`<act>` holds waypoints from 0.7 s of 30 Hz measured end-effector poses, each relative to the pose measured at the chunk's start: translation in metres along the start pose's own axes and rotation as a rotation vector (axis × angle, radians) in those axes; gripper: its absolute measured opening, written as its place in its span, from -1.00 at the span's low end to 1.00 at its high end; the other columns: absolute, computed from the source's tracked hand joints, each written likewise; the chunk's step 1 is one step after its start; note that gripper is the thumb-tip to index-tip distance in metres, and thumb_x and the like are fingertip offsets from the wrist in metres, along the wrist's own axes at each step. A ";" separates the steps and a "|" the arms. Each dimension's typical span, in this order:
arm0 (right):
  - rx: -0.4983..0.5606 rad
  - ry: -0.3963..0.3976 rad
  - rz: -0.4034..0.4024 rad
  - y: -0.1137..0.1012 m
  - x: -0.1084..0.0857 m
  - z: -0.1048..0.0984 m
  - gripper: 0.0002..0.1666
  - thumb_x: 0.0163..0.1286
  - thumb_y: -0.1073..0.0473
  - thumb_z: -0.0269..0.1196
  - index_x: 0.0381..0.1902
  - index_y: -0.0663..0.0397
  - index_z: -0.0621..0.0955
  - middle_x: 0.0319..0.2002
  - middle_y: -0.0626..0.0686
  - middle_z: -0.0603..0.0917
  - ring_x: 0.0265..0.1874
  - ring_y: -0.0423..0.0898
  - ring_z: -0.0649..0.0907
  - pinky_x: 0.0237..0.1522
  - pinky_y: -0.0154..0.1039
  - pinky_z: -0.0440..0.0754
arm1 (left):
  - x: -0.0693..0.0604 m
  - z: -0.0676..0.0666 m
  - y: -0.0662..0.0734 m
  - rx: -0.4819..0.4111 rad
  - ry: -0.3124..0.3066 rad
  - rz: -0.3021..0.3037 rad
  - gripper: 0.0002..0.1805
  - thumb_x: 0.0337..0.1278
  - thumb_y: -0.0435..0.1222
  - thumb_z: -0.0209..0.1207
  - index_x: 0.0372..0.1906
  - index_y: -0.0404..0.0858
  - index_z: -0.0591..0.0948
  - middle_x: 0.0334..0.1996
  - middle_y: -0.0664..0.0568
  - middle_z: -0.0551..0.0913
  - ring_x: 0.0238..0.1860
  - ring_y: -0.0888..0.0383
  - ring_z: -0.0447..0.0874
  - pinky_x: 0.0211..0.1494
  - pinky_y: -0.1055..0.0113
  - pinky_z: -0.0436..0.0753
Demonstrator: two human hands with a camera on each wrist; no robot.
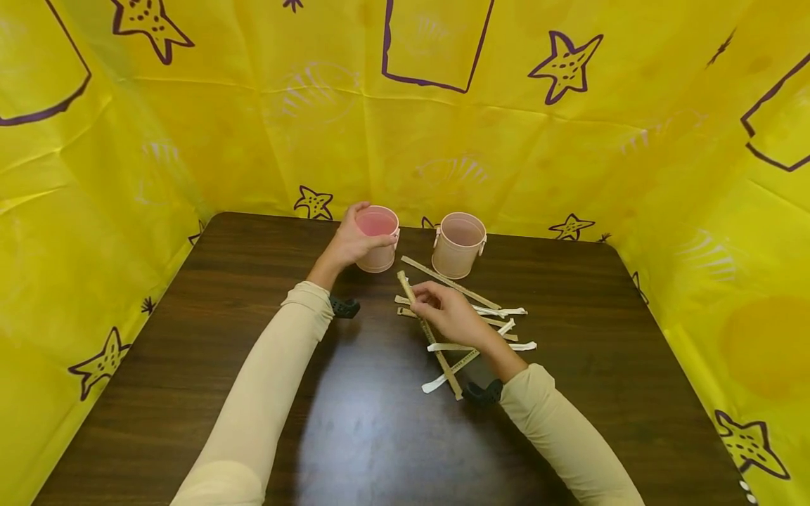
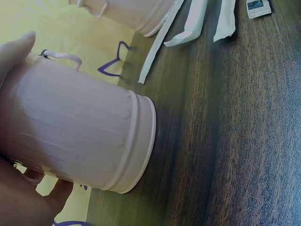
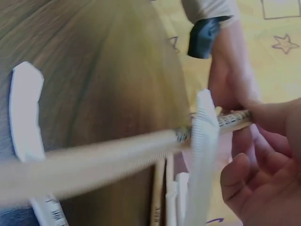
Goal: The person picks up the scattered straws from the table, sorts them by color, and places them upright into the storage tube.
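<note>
My left hand (image 1: 354, 240) grips a small pink bucket (image 1: 377, 258) that stands upright near the table's far edge. Its thumb lies across the near side below the rim, and the fingers go round the far side. In the left wrist view the bucket (image 2: 75, 127) shows a ribbed wall and a small handle. With the thumb and fingers of my right hand (image 1: 452, 316) I pinch a slim, brown paper-wrapped stick (image 1: 408, 287) near its upper end, over a loose pile. Printed lettering shows on this stick (image 3: 103, 162) in the right wrist view.
A second pink bucket (image 1: 454, 258) stands right of the first. Several brown and white paper-wrapped sticks (image 1: 465, 287) lie crossed on the dark wooden table (image 1: 221, 337) around my right hand. A yellow cloth (image 1: 506, 147) with starfish drawings hangs behind and at both sides.
</note>
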State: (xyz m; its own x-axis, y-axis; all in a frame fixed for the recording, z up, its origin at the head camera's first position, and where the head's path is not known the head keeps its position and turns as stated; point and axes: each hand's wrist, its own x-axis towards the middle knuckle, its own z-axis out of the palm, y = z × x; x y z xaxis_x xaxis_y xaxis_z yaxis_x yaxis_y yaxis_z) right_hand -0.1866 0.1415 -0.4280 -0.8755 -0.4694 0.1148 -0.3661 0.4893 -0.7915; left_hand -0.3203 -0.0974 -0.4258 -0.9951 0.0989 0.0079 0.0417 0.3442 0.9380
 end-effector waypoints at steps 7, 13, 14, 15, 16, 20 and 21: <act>0.211 0.154 0.064 -0.009 0.005 -0.016 -0.70 0.50 0.23 0.25 0.10 0.27 0.60 -0.21 0.19 0.68 -0.40 -0.18 0.58 -0.36 -0.34 0.57 | 0.002 0.002 0.000 -0.006 -0.001 0.007 0.18 -0.15 -0.09 0.59 0.56 -0.11 0.13 0.43 -0.21 0.35 0.36 -0.14 0.43 0.49 -0.04 0.41; 0.444 0.351 0.076 -0.017 0.008 -0.037 -0.72 0.51 0.24 0.22 0.07 0.32 0.54 -0.34 0.00 0.60 -0.50 -0.13 0.59 -0.44 -0.32 0.62 | 0.004 0.005 0.002 -0.015 -0.013 0.020 0.17 -0.14 -0.06 0.59 0.56 -0.11 0.13 0.43 -0.21 0.35 0.37 -0.15 0.43 0.49 -0.04 0.40; 0.489 0.391 0.068 -0.019 0.010 -0.039 -0.74 0.51 0.24 0.22 0.05 0.30 0.53 -0.35 -0.03 0.60 -0.49 -0.13 0.59 -0.43 -0.32 0.62 | 0.004 0.004 0.002 -0.016 -0.010 0.018 0.17 -0.14 -0.06 0.59 0.56 -0.11 0.14 0.43 -0.20 0.35 0.37 -0.15 0.43 0.49 -0.04 0.40; 0.541 0.432 0.061 -0.021 0.011 -0.042 -0.78 0.52 0.25 0.22 0.02 0.26 0.53 -0.35 -0.05 0.59 -0.49 -0.15 0.59 -0.42 -0.33 0.63 | 0.003 0.004 0.002 -0.016 -0.005 0.015 0.16 -0.14 -0.07 0.59 0.56 -0.11 0.15 0.43 -0.20 0.35 0.37 -0.15 0.43 0.49 -0.04 0.40; 0.595 0.478 0.050 -0.024 0.013 -0.044 -0.81 0.52 0.25 0.21 0.01 0.21 0.54 -0.35 -0.06 0.60 -0.48 -0.17 0.59 -0.43 -0.35 0.63 | 0.002 0.003 0.002 -0.017 -0.001 0.015 0.16 -0.14 -0.08 0.59 0.55 -0.11 0.15 0.43 -0.20 0.36 0.36 -0.15 0.43 0.49 -0.04 0.41; 0.805 0.695 -0.042 -0.034 0.025 -0.053 -0.90 0.51 0.29 0.21 -0.07 0.03 0.54 -0.33 -0.06 0.62 -0.49 -0.20 0.59 -0.50 -0.42 0.58 | 0.001 0.001 0.000 -0.010 0.004 0.012 0.16 -0.13 -0.08 0.59 0.56 -0.10 0.15 0.43 -0.20 0.36 0.36 -0.14 0.44 0.48 -0.05 0.42; 0.831 0.749 -0.066 -0.037 0.028 -0.056 -0.90 0.51 0.29 0.21 -0.07 0.04 0.54 -0.32 -0.05 0.62 -0.51 -0.21 0.58 -0.52 -0.43 0.57 | 0.000 0.001 0.000 -0.009 0.004 0.015 0.16 -0.12 -0.08 0.58 0.56 -0.10 0.14 0.43 -0.20 0.36 0.36 -0.14 0.44 0.48 -0.05 0.42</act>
State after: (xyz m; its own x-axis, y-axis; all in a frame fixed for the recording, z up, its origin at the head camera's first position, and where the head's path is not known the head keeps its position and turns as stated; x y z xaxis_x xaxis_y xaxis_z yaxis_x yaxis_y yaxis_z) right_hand -0.2151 0.1513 -0.3624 -0.9335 0.2212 0.2822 -0.3398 -0.2948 -0.8931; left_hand -0.3206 -0.0968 -0.4264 -0.9947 0.0999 0.0233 0.0556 0.3343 0.9408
